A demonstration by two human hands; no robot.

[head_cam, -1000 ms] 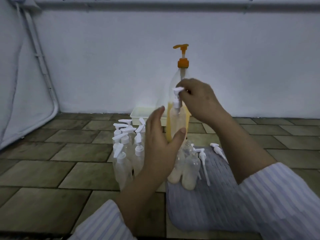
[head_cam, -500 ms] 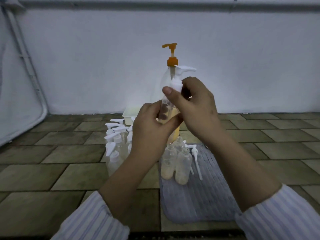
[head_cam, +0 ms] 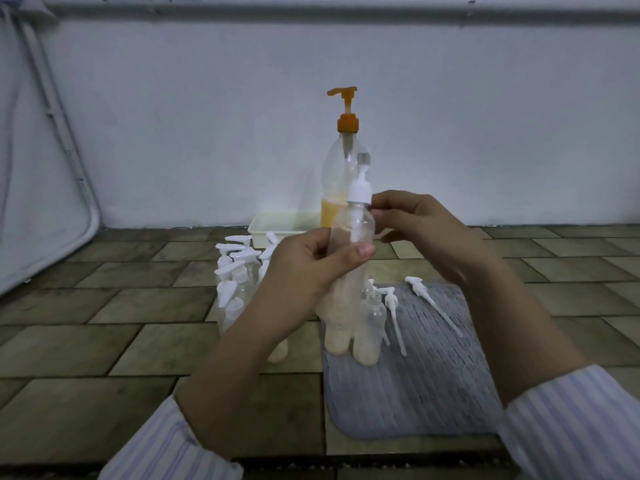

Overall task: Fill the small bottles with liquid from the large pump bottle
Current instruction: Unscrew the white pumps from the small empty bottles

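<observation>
My left hand (head_cam: 304,268) grips a small clear bottle (head_cam: 353,230) upright in front of me, with a white pump cap (head_cam: 360,190) on its neck. Fingertips of my right hand (head_cam: 419,233) touch the bottle's shoulder just below the cap. Behind stands the large pump bottle (head_cam: 341,178) with an orange pump and yellow liquid low inside. Two filled, uncapped small bottles (head_cam: 370,327) stand on a grey mat (head_cam: 412,368). A cluster of capped small bottles (head_cam: 235,275) stands to the left.
Loose white pump caps (head_cam: 429,299) with long tubes lie on the mat. A pale shallow tray (head_cam: 277,226) sits by the wall behind the bottles. The floor is brown tile, and a white wall rises behind.
The small bottle has been turned upright and lowered a little. My right hand slid from gripping the pump cap down to the bottle's shoulder.
</observation>
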